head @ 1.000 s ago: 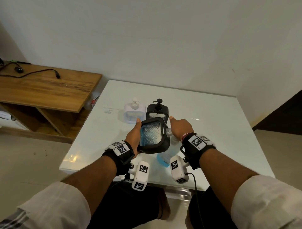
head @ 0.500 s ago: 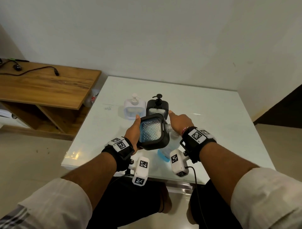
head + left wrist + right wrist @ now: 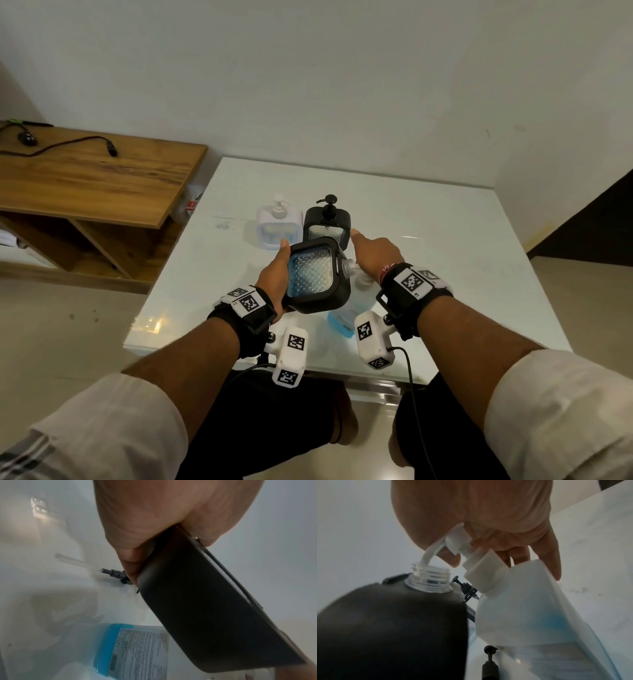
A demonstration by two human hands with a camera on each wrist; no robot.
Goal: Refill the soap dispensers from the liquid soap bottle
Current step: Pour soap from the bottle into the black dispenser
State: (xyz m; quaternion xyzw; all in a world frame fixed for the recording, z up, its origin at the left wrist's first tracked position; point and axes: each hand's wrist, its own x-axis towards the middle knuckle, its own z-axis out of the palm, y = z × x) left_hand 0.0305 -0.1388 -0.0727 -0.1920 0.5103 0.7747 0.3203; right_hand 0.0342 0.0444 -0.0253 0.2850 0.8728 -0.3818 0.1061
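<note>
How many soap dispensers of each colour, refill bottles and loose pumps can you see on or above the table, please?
Black dispensers: 2 (held black dispenser, standing black dispenser)
White dispenser: 1
Soap bottle: 1
Loose pump: 1
Total: 5

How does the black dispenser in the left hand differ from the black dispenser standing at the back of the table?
The held black dispenser is tilted in the left hand; the rear black dispenser stands upright on the table. The held one has no pump, its clear threaded neck open under the soap bottle's nozzle; the rear one keeps its black pump. Both have black casings with textured clear windows.
</note>
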